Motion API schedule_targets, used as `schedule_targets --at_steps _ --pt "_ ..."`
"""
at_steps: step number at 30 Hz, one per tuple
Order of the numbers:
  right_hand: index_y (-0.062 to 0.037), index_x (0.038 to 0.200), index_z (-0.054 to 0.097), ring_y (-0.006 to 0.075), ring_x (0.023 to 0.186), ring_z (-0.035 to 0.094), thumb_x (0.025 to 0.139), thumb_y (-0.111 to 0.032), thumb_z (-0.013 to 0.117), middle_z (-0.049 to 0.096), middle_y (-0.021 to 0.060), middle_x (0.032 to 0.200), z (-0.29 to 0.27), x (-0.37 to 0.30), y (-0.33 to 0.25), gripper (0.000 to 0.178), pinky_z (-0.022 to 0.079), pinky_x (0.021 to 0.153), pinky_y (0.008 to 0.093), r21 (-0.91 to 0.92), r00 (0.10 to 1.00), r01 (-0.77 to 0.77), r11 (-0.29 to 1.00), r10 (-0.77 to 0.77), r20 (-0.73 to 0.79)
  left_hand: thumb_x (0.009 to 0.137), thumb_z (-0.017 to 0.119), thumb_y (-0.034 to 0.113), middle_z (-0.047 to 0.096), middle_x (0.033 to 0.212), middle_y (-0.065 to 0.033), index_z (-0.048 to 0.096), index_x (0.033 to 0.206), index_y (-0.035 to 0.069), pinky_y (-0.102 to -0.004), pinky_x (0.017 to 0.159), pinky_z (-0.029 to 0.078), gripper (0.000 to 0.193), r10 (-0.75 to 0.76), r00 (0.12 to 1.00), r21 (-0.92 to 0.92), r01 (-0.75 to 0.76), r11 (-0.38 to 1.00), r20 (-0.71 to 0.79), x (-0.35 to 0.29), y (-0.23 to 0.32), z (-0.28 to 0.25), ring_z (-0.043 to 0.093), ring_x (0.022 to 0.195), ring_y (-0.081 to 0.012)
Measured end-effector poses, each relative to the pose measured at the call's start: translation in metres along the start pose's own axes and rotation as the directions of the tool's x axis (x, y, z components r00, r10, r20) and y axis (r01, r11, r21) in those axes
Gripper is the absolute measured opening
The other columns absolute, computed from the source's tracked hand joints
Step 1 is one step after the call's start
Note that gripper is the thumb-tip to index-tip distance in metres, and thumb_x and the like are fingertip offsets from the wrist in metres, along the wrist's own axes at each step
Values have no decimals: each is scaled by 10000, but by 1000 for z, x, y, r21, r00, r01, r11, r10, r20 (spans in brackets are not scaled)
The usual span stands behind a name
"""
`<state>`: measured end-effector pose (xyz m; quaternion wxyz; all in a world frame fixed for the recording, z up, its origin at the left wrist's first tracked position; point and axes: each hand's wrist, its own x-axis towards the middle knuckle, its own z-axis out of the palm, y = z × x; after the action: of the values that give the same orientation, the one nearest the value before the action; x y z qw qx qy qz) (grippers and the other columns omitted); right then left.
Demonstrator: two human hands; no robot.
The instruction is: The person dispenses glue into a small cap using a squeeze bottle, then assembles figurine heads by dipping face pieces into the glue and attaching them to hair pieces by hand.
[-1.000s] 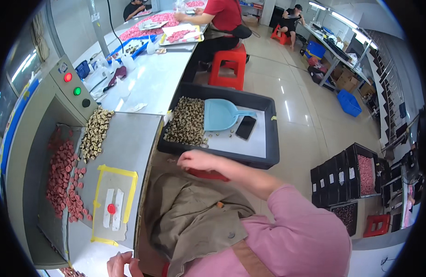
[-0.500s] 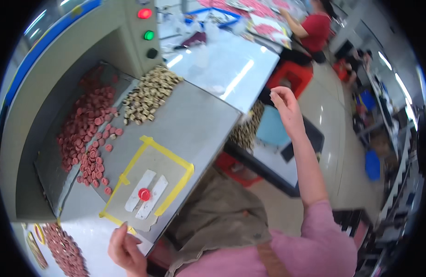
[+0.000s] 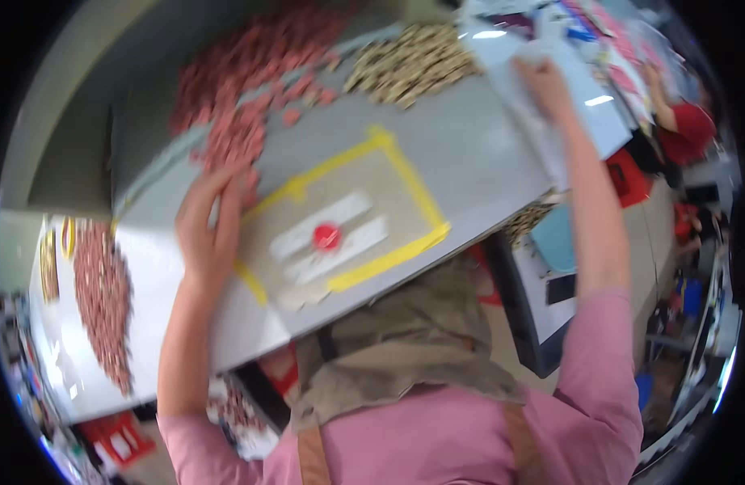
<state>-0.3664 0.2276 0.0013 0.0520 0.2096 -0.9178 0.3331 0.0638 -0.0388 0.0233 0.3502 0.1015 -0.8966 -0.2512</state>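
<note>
My left hand (image 3: 209, 225) reaches over the grey worktop with its fingers stretched out and the thumb apart. Its fingertips are at the near edge of a heap of pink round pieces (image 3: 237, 133); whether they touch one is blurred. My right hand (image 3: 544, 85) is curled at the light-blue table on the right, fingers closed. What it holds, if anything, is too blurred to tell; a whitish thing (image 3: 534, 53) shows at its fingertips. Between my hands a red round piece (image 3: 326, 237) sits between two white strips (image 3: 340, 249) on a board framed with yellow tape (image 3: 409, 182).
Behind the worktop (image 3: 469, 137) lies a heap of beige, dark-edged pieces (image 3: 417, 61). More pink pieces (image 3: 102, 303) lie on the white surface at left, beside a yellow tape roll (image 3: 68, 237). A person in red (image 3: 689, 129) works at the far right.
My view has turned, so the worktop sits differently. My left hand has moved forward to the pink pieces. My right hand has gone from above the side stand to the light-blue table.
</note>
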Motion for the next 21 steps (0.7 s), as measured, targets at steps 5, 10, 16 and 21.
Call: schedule_targets --at_steps 5,10,16,21 --pt "-10 1108 585 108 849 545 893 -363 579 621 25 994 -14 -62 -60 414 426 764 267 245 974 183 952 -210 87 828 587 -37 637 876 -95 637 1009 15 -300 690 466 195 3 1000 -72 -2 997 10 2 -23 0 598 757 -222" --pt "-4 1210 534 136 947 545 805 -206 703 607 57 1089 -3 -178 -118 483 434 820 279 423 876 74 903 -261 405 781 622 -30 622 831 -76 649 998 49 -327 688 439 233 172 985 -25 -172 985 3 -6 -37 2 580 764 -238" --pt "-12 1032 594 208 838 584 665 -189 790 613 90 920 31 -207 -156 452 474 723 307 385 579 584 715 -699 420 780 617 -25 619 804 -60 647 995 67 -330 658 424 235 208 978 -33 -207 978 19 -10 -42 6 572 751 -233" --pt "-21 900 644 246 754 586 601 -278 817 608 95 840 38 -207 -162 430 483 660 334 262 463 740 620 -751 471 818 591 -63 625 874 -88 642 1024 30 -282 719 455 232 201 978 -15 -200 980 63 -13 -45 3 585 794 -215"
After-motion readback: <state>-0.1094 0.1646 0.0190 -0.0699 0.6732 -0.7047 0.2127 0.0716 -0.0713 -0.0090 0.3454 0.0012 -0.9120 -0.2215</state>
